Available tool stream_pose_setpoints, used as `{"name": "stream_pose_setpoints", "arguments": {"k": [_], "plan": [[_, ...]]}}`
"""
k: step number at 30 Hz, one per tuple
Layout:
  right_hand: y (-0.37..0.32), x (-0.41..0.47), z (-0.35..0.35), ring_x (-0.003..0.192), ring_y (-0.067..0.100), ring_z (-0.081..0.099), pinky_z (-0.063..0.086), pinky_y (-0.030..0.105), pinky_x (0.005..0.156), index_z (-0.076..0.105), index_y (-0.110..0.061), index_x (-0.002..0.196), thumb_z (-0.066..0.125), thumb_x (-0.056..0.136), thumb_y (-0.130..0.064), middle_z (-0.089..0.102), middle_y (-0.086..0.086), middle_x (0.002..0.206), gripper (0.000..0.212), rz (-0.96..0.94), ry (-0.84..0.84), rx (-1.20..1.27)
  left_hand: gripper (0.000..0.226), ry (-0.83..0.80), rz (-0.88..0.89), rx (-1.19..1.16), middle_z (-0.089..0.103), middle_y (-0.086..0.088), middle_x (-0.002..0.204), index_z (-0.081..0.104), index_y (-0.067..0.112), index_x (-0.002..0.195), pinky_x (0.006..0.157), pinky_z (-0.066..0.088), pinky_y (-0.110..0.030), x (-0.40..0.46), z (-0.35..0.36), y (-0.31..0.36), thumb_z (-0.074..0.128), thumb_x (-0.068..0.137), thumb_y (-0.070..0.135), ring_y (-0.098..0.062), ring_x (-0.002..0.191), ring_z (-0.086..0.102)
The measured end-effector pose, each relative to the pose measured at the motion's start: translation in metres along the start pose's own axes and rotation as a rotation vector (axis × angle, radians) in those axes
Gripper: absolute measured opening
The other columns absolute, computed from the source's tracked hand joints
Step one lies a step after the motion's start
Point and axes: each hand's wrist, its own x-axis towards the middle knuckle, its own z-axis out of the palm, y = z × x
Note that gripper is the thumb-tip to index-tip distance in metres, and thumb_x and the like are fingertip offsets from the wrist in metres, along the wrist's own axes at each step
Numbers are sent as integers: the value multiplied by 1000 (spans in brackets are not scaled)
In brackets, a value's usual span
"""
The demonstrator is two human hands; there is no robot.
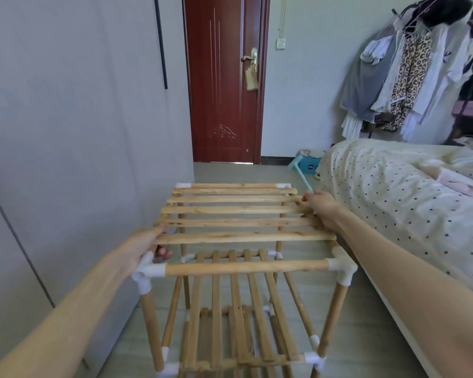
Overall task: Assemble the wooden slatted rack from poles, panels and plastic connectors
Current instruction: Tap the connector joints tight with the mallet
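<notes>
The left hand (pixel 145 248) grips the left edge of the top slatted panel (pixel 243 214), fingers curled under it by the white connector (pixel 148 271); the right hand (pixel 321 207) holds its right edge. The rack (pixel 246 296) stands on the floor beside the bed (pixel 393 186). Seating this panel squarely on the top frame seems the step in hand.

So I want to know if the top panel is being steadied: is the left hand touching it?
Touching. The head view shows the left hand gripping the left end of the top slatted panel.
</notes>
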Motion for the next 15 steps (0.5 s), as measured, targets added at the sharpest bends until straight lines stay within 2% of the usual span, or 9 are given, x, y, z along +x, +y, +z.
{"name": "stream_pose_setpoints", "arguments": {"k": [3, 7, 9, 11, 12, 13, 15], "plan": [[3, -3, 6, 61, 14, 46, 40, 24, 50, 49, -4, 125, 35, 100, -20, 49, 4, 79, 33, -3, -57, -45, 35, 51, 32, 55, 42, -6, 34, 49, 3, 70, 41, 52, -24, 1, -6, -9, 48, 98, 25, -11, 27, 43], [8, -16, 2, 67, 17, 47, 47, 31, 65, 52, -4, 117, 36, 100, -20, 53, 11, 94, 28, -37, -79, -78, 36, 130, 76, 166, 49, -8, 45, 53, 3, 71, 69, 51, -40, 8, -11, -14, 51, 96, 29, -18, 36, 47], [12, -30, -7, 74, 19, 51, 47, 32, 71, 55, -3, 115, 37, 100, -20, 57, 12, 95, 29, -112, -48, -186, 35, 155, 105, 227, 52, -10, 53, 56, 1, 78, 71, 50, -44, 8, -9, -15, 50, 96, 30, -24, 46, 50], [20, -46, -17, 68, 15, 50, 46, 28, 63, 56, -2, 116, 37, 100, -21, 57, 6, 83, 31, -215, 22, -285, 35, 234, 228, 467, 62, -12, 71, 56, -1, 102, 78, 51, -44, 5, -8, -15, 44, 98, 31, -30, 65, 61], [24, -55, -23, 64, 14, 49, 44, 26, 60, 56, -1, 116, 37, 100, -20, 55, 2, 77, 31, -275, 59, -302, 37, 281, 329, 640, 65, -14, 92, 51, 2, 117, 84, 48, -42, 2, -9, -16, 40, 98, 32, -32, 85, 63], [28, -65, -28, 62, 13, 50, 44, 26, 59, 56, 0, 116, 38, 100, -19, 54, 0, 73, 31, -336, 98, -299, 40, 299, 450, 796, 59, -15, 114, 46, 5, 127, 91, 42, -39, -3, -11, -17, 37, 99, 32, -33, 105, 57], [36, -84, -42, 57, 14, 48, 38, 25, 53, 58, -2, 113, 39, 99, -18, 52, 0, 66, 28, -440, 203, -320, 42, 192, 673, 1036, 42, -12, 137, 41, 8, 134, 105, 28, -37, -11, -12, -21, 30, 100, 30, -29, 131, 35]]}}
